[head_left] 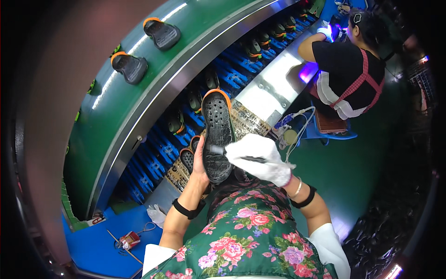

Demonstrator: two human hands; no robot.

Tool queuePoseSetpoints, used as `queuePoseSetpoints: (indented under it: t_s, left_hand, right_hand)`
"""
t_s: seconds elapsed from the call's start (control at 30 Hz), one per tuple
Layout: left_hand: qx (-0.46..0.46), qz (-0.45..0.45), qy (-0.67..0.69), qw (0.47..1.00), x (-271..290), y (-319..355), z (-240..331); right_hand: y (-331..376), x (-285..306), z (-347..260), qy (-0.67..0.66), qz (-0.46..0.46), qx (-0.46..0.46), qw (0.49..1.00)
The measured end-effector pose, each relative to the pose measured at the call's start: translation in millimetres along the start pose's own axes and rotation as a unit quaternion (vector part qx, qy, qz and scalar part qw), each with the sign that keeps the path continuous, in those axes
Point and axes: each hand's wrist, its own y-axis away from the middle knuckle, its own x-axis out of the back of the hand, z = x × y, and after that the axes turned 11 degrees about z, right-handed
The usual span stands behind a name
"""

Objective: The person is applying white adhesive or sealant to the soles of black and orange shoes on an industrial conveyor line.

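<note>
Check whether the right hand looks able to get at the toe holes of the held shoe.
Probably yes: the right hand has its brush at the middle of the shoe, and nothing visible blocks the toe holes. The left hand grips the opposite side, lower down.

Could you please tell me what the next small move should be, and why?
Probably a short, light stroke of the pale-tipped tool toward the near end of the black shoe piece. The gloved right hand already has the tip at its upward-facing surface, and the bare left hand supports the piece along its left edge.
</note>
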Motion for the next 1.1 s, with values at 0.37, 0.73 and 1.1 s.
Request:
queuePoseSetpoints:
  t_s: [0.37,0.73,1.1]
  left_hand:
    - [-0.067,-0.302,-0.195,0.931,-99.7,-3.5,78.6]
    - [-0.072,-0.149,0.230,0.959,-231.9,-120.8,214.9]
    - [-0.183,-0.133,0.145,0.963,-252.4,-170.9,230.0]
  right_hand:
    - [58.8,42.7,-28.3,-0.180,0.325,-0.308,0.876]
    - [49.2,37.7,-10.1,-0.091,0.187,-0.352,0.913]
    - [33.0,61.8,36.9,-0.082,0.114,-0.367,0.920]
